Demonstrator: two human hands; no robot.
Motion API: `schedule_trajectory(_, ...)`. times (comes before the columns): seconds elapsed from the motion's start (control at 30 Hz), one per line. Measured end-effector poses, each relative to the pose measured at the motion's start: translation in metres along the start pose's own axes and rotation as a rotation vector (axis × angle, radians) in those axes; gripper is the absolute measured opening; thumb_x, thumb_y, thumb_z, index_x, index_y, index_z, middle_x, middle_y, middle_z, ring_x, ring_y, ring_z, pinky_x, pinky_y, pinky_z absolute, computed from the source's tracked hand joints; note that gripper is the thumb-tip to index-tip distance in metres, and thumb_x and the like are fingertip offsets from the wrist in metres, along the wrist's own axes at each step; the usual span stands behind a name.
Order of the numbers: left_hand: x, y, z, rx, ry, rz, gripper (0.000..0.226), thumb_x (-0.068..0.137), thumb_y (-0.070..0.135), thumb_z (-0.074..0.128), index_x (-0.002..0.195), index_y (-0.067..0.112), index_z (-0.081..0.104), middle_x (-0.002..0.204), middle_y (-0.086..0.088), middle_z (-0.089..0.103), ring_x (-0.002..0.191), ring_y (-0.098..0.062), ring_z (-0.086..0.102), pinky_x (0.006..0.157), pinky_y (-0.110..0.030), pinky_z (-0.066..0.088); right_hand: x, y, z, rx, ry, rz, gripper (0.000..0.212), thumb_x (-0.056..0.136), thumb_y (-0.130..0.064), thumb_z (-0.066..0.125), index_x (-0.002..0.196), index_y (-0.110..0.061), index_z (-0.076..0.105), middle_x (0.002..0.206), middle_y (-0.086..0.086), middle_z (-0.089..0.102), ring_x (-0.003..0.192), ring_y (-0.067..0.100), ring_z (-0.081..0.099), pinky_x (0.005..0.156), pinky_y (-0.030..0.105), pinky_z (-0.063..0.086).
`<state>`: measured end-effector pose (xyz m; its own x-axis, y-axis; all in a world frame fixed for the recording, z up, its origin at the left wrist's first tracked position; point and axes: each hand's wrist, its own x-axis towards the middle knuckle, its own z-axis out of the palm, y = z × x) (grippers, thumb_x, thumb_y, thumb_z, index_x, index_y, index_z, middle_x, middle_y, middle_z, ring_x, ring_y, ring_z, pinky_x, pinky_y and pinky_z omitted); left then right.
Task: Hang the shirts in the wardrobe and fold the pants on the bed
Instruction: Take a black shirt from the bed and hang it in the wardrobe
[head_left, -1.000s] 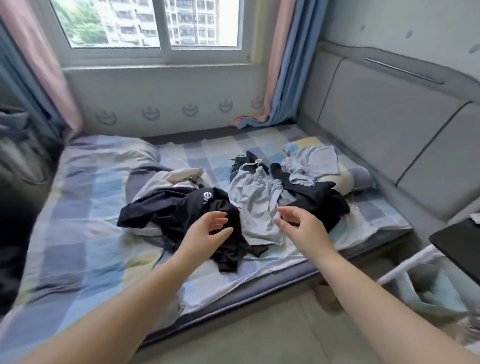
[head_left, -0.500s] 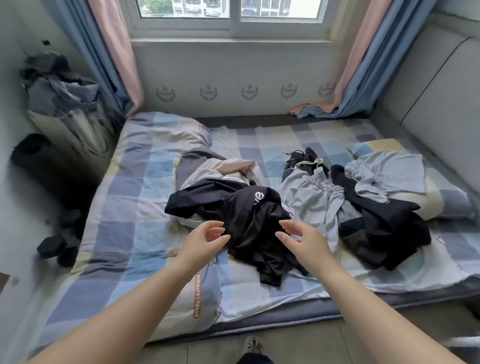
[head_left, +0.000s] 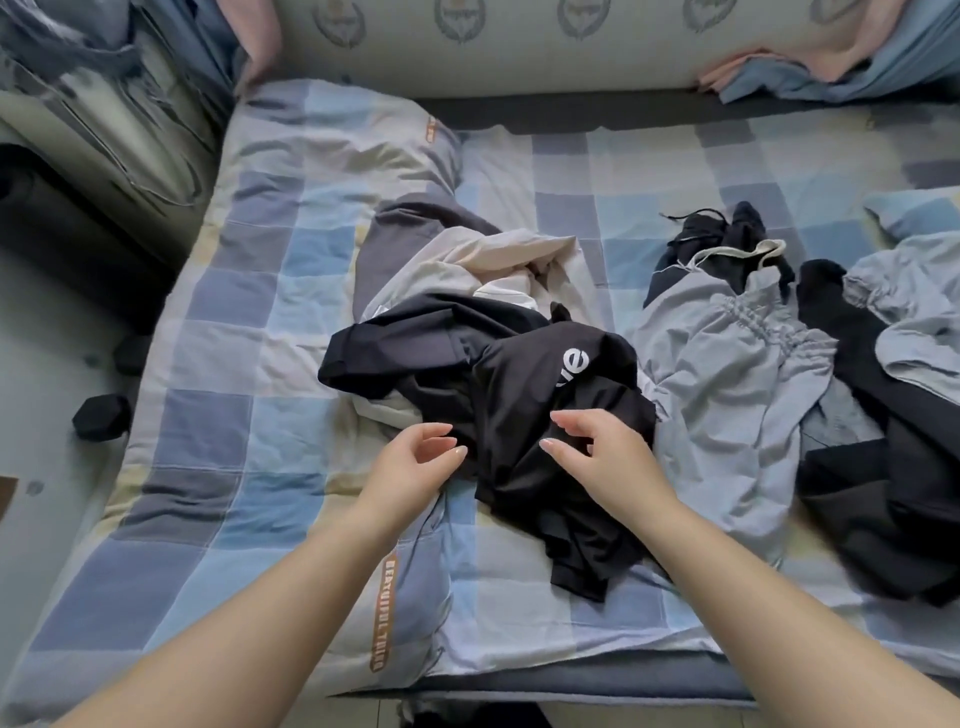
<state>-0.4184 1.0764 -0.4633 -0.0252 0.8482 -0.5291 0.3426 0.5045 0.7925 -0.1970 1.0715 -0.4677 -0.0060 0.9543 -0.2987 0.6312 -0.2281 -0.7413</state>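
Closing in since a second ago, left hand (head_left: 415, 462) and right hand (head_left: 597, 447), fingers loosely spread and empty, now hover at the crumpled black white-lettered shirt (head_left: 519, 395), likely about to grasp it

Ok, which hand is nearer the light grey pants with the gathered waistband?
Right. The right hand hovers over the black shirt, just left of the light grey pants; the left hand is farther left, at the shirt's other edge.

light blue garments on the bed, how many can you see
2. One light blue garment with a gathered waistband lies just right of the black shirt by the hands. Another light blue garment lies at the right edge, partly cut off. More may be hidden in the piles.
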Motion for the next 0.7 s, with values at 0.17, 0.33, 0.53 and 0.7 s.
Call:
schedule_trajectory(0.17,0.075,-0.043,0.026,-0.086,0.009,-0.062,0.029,0.088,0.020,0.067,0.115,0.022,0.059,0.111,0.007,0.066,0.100,0.003,0.059,0.083,-0.015,0.045,0.082,0.028,0.038,-0.209,-0.089,-0.091,0.044,0.089,-0.038,0.062,0.130,-0.022,0.057,0.130,-0.009,0.054,0.118,0.008,0.051,0.098,0.022,0.038)
schedule_trajectory(0.33,0.147,-0.122,0.061,-0.142,0.010,-0.146,0.034,0.087,0.024,0.068,0.118,0.028,0.057,0.125,0.006,0.059,0.104,0.002,0.056,0.101,-0.033,0.046,0.161,0.068,0.111,-0.442,-0.219,-0.179,0.053,0.092,-0.036,0.058,0.141,-0.021,0.044,0.151,-0.009,0.033,0.134,0.011,0.038,0.108,0.030,0.035)
schedule_trajectory(0.53,0.200,-0.193,0.095,-0.134,0.002,-0.213,0.057,0.089,0.024,0.066,0.141,0.025,0.043,0.140,0.006,0.046,0.120,-0.009,0.049,0.106,-0.037,0.043,0.217,0.107,0.174,-0.718,-0.259,-0.336,0.071,0.093,-0.019,0.056,0.151,-0.029,0.016,0.160,-0.005,-0.010,0.107,0.023,0.058,0.076,0.036,0.051)
schedule_trajectory(0.7,0.220,-0.215,0.111,-0.167,-0.110,-0.218,0.024,0.090,0.021,0.064,0.111,0.030,0.057,0.099,0.009,0.064,0.085,-0.005,0.065,0.075,-0.016,0.050,0.242,0.113,0.188,-0.949,-0.169,-0.354,0.084,0.087,-0.003,0.055,0.151,-0.028,0.007,0.157,0.015,0.002,0.071,0.021,0.053,0.057,0.030,0.040)
